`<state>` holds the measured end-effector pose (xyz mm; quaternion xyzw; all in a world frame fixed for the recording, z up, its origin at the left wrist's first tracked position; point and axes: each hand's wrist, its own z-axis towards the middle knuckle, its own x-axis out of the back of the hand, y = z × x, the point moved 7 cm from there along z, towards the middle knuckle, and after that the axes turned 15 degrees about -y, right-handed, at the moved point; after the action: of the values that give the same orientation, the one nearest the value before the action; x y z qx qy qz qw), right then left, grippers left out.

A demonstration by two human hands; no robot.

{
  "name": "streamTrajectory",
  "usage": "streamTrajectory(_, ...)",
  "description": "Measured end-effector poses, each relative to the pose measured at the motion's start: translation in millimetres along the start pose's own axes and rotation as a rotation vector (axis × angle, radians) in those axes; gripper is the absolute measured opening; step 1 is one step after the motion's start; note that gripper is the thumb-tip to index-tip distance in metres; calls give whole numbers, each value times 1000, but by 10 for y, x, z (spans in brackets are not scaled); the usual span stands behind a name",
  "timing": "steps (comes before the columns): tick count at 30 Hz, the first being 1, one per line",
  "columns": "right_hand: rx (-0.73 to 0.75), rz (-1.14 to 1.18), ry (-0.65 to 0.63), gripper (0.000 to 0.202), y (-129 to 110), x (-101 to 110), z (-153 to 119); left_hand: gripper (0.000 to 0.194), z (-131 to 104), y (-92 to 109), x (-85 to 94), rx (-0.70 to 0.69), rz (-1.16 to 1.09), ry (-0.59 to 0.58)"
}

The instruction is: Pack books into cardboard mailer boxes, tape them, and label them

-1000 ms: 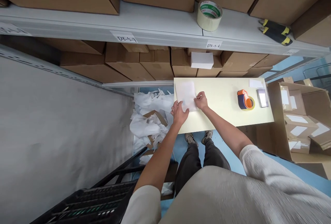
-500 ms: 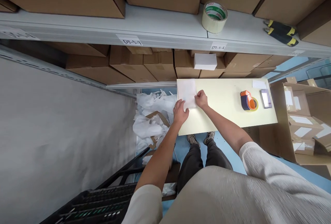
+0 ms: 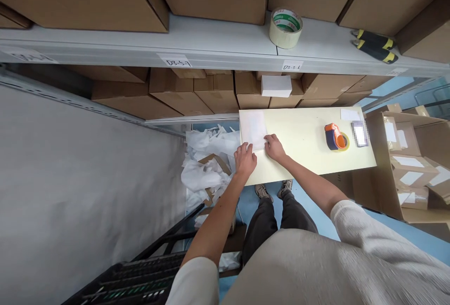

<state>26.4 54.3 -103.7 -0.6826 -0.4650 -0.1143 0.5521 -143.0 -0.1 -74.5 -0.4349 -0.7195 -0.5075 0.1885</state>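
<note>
A thin whitish sheet (image 3: pixel 253 129) lies at the left end of the cream table (image 3: pixel 295 129), faint marks showing through it. My left hand (image 3: pixel 245 158) is at its near left corner, fingers bent over the edge. At the near right edge of the sheet is my right hand (image 3: pixel 274 147), its fingertips closed on the border. The fingertips' undersides are hidden. Farther right on the table are an orange and dark blue tape dispenser (image 3: pixel 335 137) with a clear tape roll, a white slip (image 3: pixel 350 114) and a blurred-out flat item (image 3: pixel 360 133).
Crumpled white paper (image 3: pixel 200 173) fills the space left of the table. A large open carton (image 3: pixel 378 155) with labelled boxes stands right. On the shelf (image 3: pixel 225 37) above are a masking tape roll (image 3: pixel 285 30) and two yellow-black cutters (image 3: pixel 376 44). A black crate (image 3: pixel 133 277) is behind left.
My right hand has moved down along the sheet's right edge, nearer to me. My left hand has shifted slightly down, its fingers more gathered. The view has tilted a little.
</note>
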Motion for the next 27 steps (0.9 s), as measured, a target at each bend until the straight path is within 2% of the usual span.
streamTrajectory(5,6,18,-18,47,12,-18,2,58,6,-13,-20,6,14,4)
streamTrajectory(9,61,-3,-62,47,11,71,-101,59,-20,58,-36,22,6,26)
streamTrajectory(15,51,-101,-12,44,111,385,-514,60,-126,431,-100,-48,13,15)
streamTrajectory(21,33,-142,38,41,174,716,-899,58,-259,829,-74,-108,43,44)
streamTrajectory(27,71,-163,51,40,246,921,-1225,56,-475,1084,-149,-68,135,62)
